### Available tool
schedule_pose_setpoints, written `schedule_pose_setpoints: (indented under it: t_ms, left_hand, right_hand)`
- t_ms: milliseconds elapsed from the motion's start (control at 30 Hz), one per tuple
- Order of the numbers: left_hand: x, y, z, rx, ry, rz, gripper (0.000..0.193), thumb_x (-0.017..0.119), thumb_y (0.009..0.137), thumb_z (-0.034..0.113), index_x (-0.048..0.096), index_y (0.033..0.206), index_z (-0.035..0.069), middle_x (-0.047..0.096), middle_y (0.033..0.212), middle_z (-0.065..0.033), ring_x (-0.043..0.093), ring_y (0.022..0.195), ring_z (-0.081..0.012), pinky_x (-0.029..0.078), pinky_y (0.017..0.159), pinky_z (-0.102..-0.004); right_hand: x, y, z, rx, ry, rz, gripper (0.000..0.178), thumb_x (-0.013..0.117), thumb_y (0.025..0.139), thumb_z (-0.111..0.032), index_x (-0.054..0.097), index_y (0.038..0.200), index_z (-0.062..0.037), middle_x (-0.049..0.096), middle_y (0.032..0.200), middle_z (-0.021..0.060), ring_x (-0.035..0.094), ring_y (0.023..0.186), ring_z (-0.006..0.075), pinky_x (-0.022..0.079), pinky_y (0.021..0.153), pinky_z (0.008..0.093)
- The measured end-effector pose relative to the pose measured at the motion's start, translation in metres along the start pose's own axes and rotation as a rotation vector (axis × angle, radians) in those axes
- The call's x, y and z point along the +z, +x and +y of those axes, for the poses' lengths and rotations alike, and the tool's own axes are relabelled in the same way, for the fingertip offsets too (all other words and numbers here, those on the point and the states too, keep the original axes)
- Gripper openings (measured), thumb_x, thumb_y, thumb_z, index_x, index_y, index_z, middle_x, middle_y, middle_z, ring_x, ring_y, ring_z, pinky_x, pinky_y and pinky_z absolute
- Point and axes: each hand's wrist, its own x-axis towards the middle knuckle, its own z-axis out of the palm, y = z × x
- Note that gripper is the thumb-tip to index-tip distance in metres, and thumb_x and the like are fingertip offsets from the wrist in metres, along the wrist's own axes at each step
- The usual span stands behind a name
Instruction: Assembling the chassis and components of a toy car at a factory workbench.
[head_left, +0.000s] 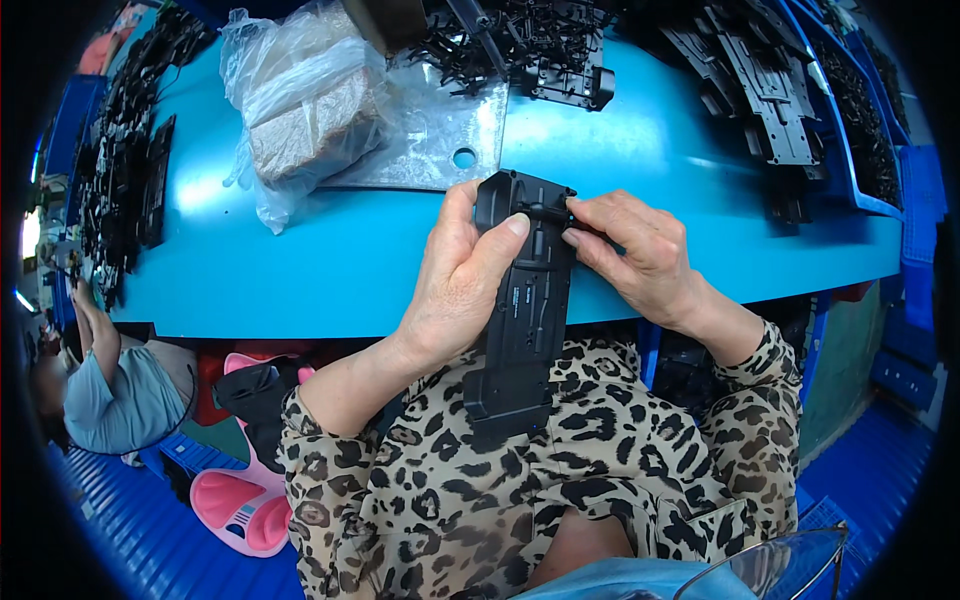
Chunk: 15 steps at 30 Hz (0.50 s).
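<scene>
A long black moulded plastic chassis plate (528,320) hangs upright over the table's near edge, its lower end close to my lap. My left hand (452,275) is closed round its left side, the thumb pressed on the upper face. At the plate's upper right corner my right hand (640,250) makes a pinch, thumb and forefinger against the edge. Whatever sits between those fingertips is too small and dark to make out. Ribs, raised posts and a short dark bar show on the plate's upper face.
Behind my hands a plastic-wrapped block (310,120) rests partly on a metal plate (420,155) with a round hole. Small black parts (470,45) are heaped at the back. More chassis plates (770,110) lie right, beside a blue bin (850,160). Black parts (125,170) line the left; another person (125,395) sits there.
</scene>
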Motion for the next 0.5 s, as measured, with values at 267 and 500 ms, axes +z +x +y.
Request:
schedule_pose_setpoints:
  t_ms: [267, 500]
  left_hand:
    - [-0.009, -0.003, -0.003, 0.061, 0.135, -0.023, 0.030, 0.043, 0.084, 0.009, 0.031, 0.108, -0.004, 0.051, 0.082, -0.0066, 0.048, 0.066, -0.0040, 0.042, 0.054, -0.0174]
    - [-0.010, -0.001, -0.002, 0.070, 0.066, 0.001, 0.029, 0.043, 0.084, 0.009, 0.031, 0.108, -0.003, 0.052, 0.083, -0.0066, 0.049, 0.065, -0.0038, 0.042, 0.053, -0.0176]
  right_hand:
    - [0.006, -0.001, -0.002, -0.018, -0.044, -0.052, 0.019, 0.062, 0.065, 0.001, 0.054, 0.082, 0.0033, 0.050, 0.062, 0.0095, 0.051, 0.050, 0.0197, 0.040, 0.042, 0.0271]
    - [0.013, 0.003, -0.011, -0.027, -0.056, 0.045, 0.026, 0.061, 0.065, 0.006, 0.055, 0.090, 0.0034, 0.053, 0.080, 0.0112, 0.052, 0.061, 0.0174, 0.042, 0.049, 0.0249]
